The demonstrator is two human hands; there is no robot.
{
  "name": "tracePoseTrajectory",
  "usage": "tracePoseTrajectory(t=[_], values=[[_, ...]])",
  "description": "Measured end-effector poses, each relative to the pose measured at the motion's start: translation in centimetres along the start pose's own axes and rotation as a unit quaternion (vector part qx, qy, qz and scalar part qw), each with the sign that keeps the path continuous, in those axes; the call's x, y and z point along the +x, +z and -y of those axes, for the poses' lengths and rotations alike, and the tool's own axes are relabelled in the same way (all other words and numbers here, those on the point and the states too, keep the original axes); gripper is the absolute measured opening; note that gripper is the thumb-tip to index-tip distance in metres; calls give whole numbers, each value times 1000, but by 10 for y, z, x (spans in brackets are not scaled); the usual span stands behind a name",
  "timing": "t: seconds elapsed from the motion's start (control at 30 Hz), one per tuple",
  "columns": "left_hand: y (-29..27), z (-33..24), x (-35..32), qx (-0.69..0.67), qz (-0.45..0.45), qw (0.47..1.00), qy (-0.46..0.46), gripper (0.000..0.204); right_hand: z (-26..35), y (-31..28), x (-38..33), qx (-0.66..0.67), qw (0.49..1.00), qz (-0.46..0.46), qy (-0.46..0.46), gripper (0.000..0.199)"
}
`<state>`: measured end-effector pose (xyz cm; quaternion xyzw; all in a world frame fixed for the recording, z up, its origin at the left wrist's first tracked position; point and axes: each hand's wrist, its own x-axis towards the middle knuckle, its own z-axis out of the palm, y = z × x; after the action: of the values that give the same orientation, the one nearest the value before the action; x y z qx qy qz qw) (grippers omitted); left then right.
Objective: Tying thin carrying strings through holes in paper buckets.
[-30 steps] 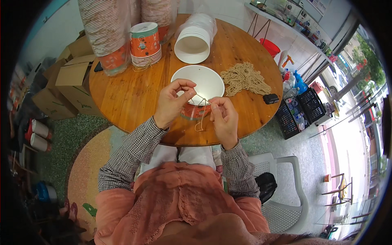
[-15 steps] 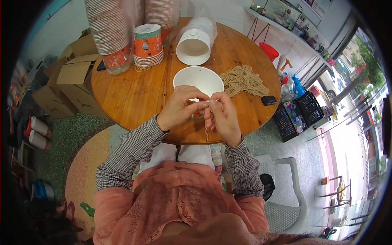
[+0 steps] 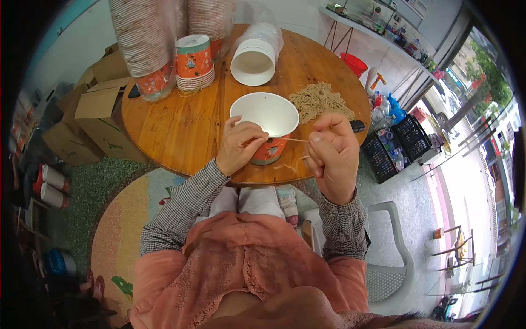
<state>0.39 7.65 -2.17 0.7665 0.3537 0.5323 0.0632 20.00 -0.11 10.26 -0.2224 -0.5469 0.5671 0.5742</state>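
The person's left hand (image 3: 241, 147) and right hand (image 3: 336, 156) clamp fingers on thin beige string (image 3: 289, 139), probably light, limp and best pinched toward its ends, taut beside the near rim of a round orange paper bucket (image 3: 273, 150).

Tall cup stack (image 3: 141, 44) cut off at top; tail of cord (image 3: 287, 139) blurred.

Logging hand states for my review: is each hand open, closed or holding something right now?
Left hand: closed, pinching string by the near rim of the bucket.
Right hand: closed, gripping the same string.
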Motion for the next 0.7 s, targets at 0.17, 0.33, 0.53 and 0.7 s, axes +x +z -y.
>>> tracePoseTrajectory(t=[0.17,0.33,0.53,0.7], values=[[-10,-5,2,38,72,996,30,4,-5,-7,-15,38,999,24,20,19],[-51,0,3,121,90,983,108,8,-2,-3,-28,37,992,108,45,23],[-50,-94,-50,-346,4,925,-157,30,-42,16,-25,102,982,147,61,16],[-53,-88,-90,-463,116,827,-296,21,-61,2,-31,98,993,63,32,13]])
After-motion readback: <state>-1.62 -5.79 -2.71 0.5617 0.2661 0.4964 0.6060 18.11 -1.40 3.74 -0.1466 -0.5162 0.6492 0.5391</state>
